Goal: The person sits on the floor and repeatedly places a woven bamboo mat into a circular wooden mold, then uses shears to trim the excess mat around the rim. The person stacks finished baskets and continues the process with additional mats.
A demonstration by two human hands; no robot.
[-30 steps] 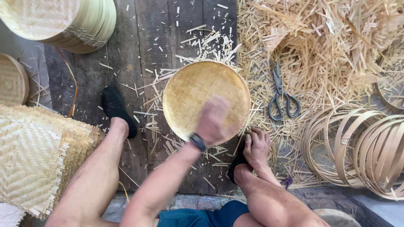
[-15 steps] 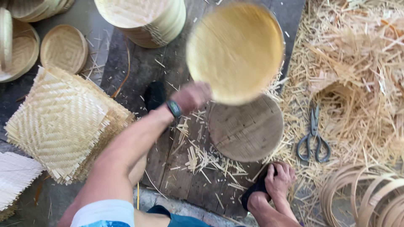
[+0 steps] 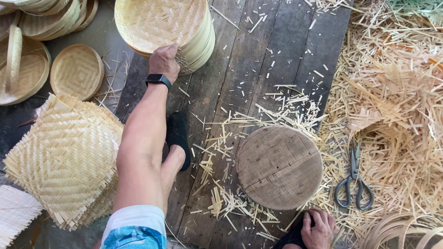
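Observation:
My left hand, with a black watch on the wrist, reaches up to a tall stack of round woven bamboo trays at the top of the view. Its fingers curl over the near rim of the top tray. My right hand is out of view. A round wooden block lies on the dark floor planks below the stack, with bamboo trimmings around it. My left foot in a black sandal is beside my arm, and my right foot sits at the bottom edge.
Square woven bamboo mats are piled at the left. More round trays lie at the upper left. Scissors rest on a big heap of bamboo shavings at the right. Bamboo hoops show at the bottom right.
My left hand lifted the round woven tray off the wooden block, carried it up and left, and now has it on top of the stack. The view shifted toward the stack.

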